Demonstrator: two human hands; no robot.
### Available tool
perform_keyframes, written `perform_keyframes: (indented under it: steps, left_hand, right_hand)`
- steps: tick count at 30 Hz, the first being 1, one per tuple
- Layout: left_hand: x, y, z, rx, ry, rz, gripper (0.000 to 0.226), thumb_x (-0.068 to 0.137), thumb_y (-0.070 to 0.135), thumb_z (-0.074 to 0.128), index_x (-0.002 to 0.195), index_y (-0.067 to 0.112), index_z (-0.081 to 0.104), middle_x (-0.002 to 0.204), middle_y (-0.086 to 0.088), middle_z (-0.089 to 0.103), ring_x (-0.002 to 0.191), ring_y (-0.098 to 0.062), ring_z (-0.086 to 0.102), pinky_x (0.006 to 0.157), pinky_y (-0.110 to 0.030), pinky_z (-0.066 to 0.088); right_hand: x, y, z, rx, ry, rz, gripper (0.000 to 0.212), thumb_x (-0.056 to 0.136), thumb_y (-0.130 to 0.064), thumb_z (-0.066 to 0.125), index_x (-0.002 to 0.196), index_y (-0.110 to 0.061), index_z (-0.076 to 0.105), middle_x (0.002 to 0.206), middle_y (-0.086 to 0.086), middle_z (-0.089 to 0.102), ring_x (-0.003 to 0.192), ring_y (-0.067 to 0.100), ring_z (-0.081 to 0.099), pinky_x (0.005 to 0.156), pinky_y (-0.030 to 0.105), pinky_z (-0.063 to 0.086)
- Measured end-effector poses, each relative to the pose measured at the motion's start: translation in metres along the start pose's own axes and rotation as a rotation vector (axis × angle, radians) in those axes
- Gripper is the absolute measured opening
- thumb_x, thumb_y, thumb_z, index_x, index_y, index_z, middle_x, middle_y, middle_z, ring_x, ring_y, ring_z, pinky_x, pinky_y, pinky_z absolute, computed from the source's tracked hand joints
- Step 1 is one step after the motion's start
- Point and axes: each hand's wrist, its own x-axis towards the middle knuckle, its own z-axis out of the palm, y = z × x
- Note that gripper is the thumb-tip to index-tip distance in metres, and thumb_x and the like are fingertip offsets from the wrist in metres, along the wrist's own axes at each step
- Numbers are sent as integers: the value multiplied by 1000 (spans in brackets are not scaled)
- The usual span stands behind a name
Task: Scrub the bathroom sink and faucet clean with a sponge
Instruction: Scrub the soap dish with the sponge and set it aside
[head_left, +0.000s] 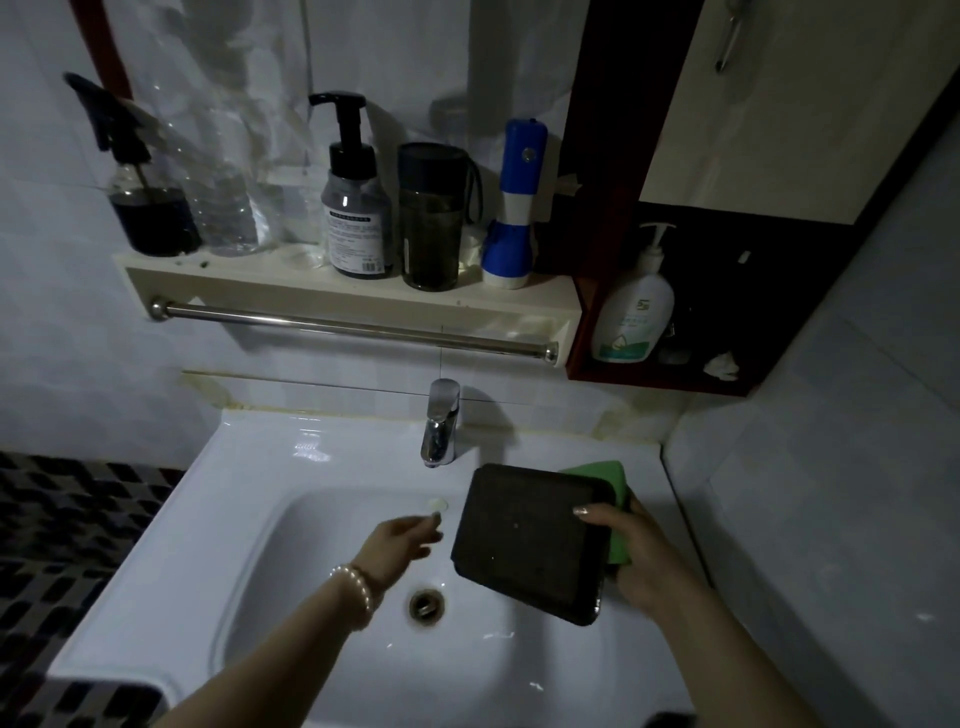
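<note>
A dark, flat, square scouring sponge (530, 540) with a green layer (608, 514) behind it is held by the right hand (644, 556), the grip clenched on its right edge with the thumb laid across the dark face. It is carried tilted above the basin of the white sink (322, 530), at about 3 o'clock from the drain (427, 605); presumably the broad abrasive face is kept turned outward so it can be pressed flat on the porcelain. The left hand (402, 540) is stretched out over the basin toward 12 o'clock, its grip released and holding nothing, fingertips near the small overflow cap (437, 503) below the chrome faucet (441, 423). It is judged to be bound for the faucet lever, since water would be wanted before scrubbing. No water is seen running.
</note>
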Motion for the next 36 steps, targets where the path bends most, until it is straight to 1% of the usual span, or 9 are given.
perform_keyframes:
  steps: [3, 9, 14, 17, 20, 25, 28, 32, 36]
  left_hand:
    - [-8, 15, -2, -126, -87, 38, 35, 89, 37, 52, 108, 11, 67, 105, -3, 71, 101, -14, 62, 92, -33, 28]
    - [-17, 26, -8, -337, -129, 105, 24, 93, 9, 46, 102, -3, 65, 92, -12, 70, 91, -23, 63, 86, -34, 43]
    - [-23, 29, -6, -422, -131, 104, 18, 93, 4, 44, 89, -4, 60, 85, -14, 60, 84, -25, 51, 82, -34, 37]
    - [-21, 27, -5, -476, -17, 113, 17, 91, 2, 46, 82, -1, 61, 75, -11, 62, 81, -23, 54, 89, -35, 36]
    - [-20, 26, 1, -519, 60, 151, 16, 90, -3, 47, 83, -3, 62, 70, -7, 67, 66, -11, 64, 71, -19, 50]
    - [-17, 26, 13, -572, 87, 179, 17, 89, -4, 48, 96, -10, 62, 86, -14, 67, 80, -20, 62, 76, -23, 48]
    - [-18, 30, 19, -542, 89, 223, 14, 86, -6, 52, 90, -12, 65, 81, -13, 69, 75, -15, 65, 83, -27, 45]
    - [-19, 36, 24, -533, 93, 258, 13, 84, -6, 56, 88, -9, 68, 80, -11, 72, 75, -12, 67, 84, -26, 46]
    - [-18, 36, 14, -545, 136, 265, 15, 82, -9, 54, 87, -8, 68, 84, -14, 72, 84, -20, 65, 89, -29, 47]
  right_hand:
    - [0, -1, -6, 93, -61, 44, 43, 50, -2, 72, 90, -17, 72, 84, 14, 74, 72, 28, 72, 52, 34, 55]
    - [1, 4, -10, 177, -62, 83, 49, 62, -9, 68, 111, -10, 63, 89, 16, 73, 77, 32, 71, 56, 38, 56]
    - [13, 5, -9, 144, 114, 105, 54, 81, -61, 52, 106, -17, 68, 101, 13, 72, 92, 31, 69, 69, 38, 56]
    - [20, -3, -12, 196, 322, 17, 49, 91, -59, 40, 87, -16, 63, 77, 5, 69, 71, 19, 65, 62, 30, 51]
    - [22, -10, 1, -36, 489, -112, 30, 89, -44, 49, 73, -19, 54, 70, 4, 56, 57, 17, 52, 54, 24, 41]
    - [31, -3, 27, -928, 653, -345, 48, 89, -50, 51, 128, -21, 54, 119, 16, 45, 108, 32, 47, 90, 41, 46]
    - [35, -1, 47, -1032, 694, -450, 51, 87, -47, 57, 130, -20, 56, 120, 15, 45, 108, 32, 45, 87, 35, 43]
    - [34, 9, 82, -949, 527, -499, 45, 89, -41, 58, 128, -19, 58, 116, 10, 47, 106, 28, 50, 84, 29, 43]
    - [16, 21, 114, -1011, 389, -781, 46, 83, -41, 63, 121, -17, 64, 111, 11, 51, 102, 27, 52, 87, 28, 42]
